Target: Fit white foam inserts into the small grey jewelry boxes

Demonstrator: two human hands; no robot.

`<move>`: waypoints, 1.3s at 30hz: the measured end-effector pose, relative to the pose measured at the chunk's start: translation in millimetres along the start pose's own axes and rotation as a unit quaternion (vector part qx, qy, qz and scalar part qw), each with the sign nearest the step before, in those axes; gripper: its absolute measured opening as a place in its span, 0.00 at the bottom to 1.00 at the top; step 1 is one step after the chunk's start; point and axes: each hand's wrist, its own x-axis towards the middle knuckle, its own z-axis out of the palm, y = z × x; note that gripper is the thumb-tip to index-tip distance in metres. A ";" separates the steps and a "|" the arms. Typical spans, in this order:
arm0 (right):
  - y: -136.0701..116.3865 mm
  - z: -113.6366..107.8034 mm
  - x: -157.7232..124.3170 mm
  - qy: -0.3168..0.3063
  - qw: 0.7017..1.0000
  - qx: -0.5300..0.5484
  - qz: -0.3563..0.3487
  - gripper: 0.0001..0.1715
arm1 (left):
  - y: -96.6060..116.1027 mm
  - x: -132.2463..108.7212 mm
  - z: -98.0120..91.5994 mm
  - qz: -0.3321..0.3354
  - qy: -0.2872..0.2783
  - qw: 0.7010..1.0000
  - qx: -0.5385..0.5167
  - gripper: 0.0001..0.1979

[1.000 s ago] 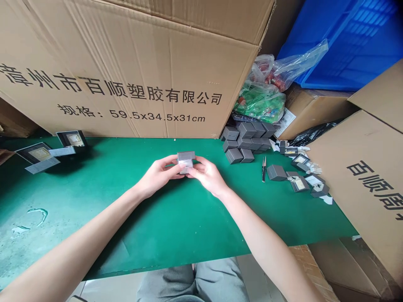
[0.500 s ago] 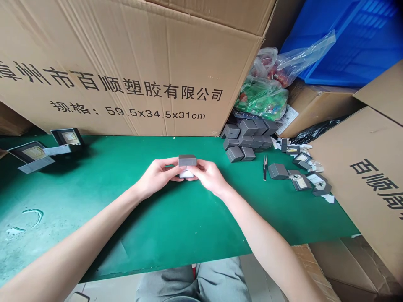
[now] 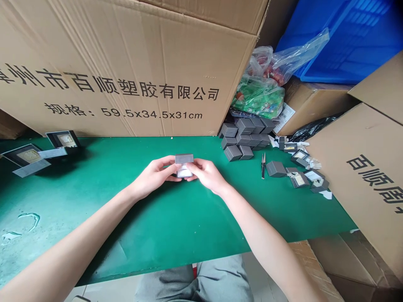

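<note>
A small grey box with its lid raised and a white inside is held up above the green table, near the middle of the view. My left hand grips its left side, thumb at the front. On the right side my right hand grips the same box, thumb over the white part. Fingers of both hands partly hide the lower half of the box.
Closed grey boxes are stacked at the back right, near tweezers and several open boxes. Open display boxes stand far left. Large cartons border the back and right. Water lies at left.
The view has shifted slightly, moving the surroundings a little to the left in the picture. Both hands still hold the box, which shows slightly more of its white inside.
</note>
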 end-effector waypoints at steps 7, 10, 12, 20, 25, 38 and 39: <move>0.2 -1.2 -0.9 -0.003 1.000 0.002 0.004 0.25 | -3.1 1.3 -1.9 0.004 0.000 1.000 -0.009 0.22; -2.3 -0.6 -1.7 -0.009 1.000 0.010 0.001 0.25 | -5.4 1.9 -2.9 0.009 0.001 1.000 -0.004 0.22; -3.9 -0.1 -2.1 -0.010 1.000 0.008 -0.002 0.26 | -6.4 2.3 -2.5 0.011 0.006 1.000 0.001 0.23; -3.1 -0.4 -1.6 -0.005 1.000 -0.011 0.006 0.27 | 0.4 1.2 2.6 -0.001 0.026 0.999 0.019 0.28; 1.8 -2.7 0.1 -0.006 1.000 -0.005 -0.002 0.29 | 3.6 0.4 1.9 -0.006 0.013 1.000 0.024 0.27; -0.2 1.3 -3.1 -0.015 1.000 0.001 -0.025 0.32 | -5.8 2.2 -2.0 0.020 0.036 0.998 0.051 0.26; 0.2 1.6 -3.1 -0.012 1.000 0.002 -0.025 0.31 | -5.2 2.1 -1.5 0.021 0.039 0.998 0.053 0.26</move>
